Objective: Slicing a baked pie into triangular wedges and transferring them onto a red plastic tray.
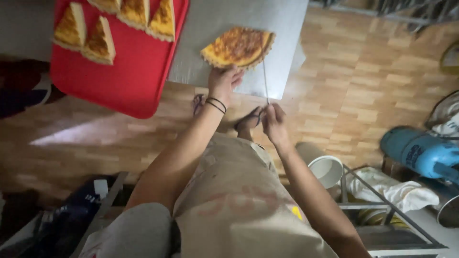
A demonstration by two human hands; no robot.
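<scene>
- The wooden floor [373, 86] is the biggest thing I see; it spreads below and around both my hands.
- The grey metal board [229, 24] lies in front of my hands, its near edge just beyond my fingers.
- The red tray [129, 71] is to the left of my left hand, touching the side of the board. It carries several cut wedges [98, 40] of the same baked tart, well apart from my hands.
- The blue round machine [420, 153] stands far to the right of my right hand, with a white cloth [401, 193] on a metal frame just below it.
- The white bucket [325, 169] is near my right forearm, on its right side.
- The half tart [237, 47], golden with a wavy crust, lies on the board, directly in front of my left hand.
- My left hand [224, 82] rests with its fingers on the near edge of the half tart, partly spread, pressing it down.
- My right hand [273, 123] is closed around the handle of a thin knife [265, 79].
- The blade goes forward from my right hand to the right side of the tart, touching its cut edge.
</scene>
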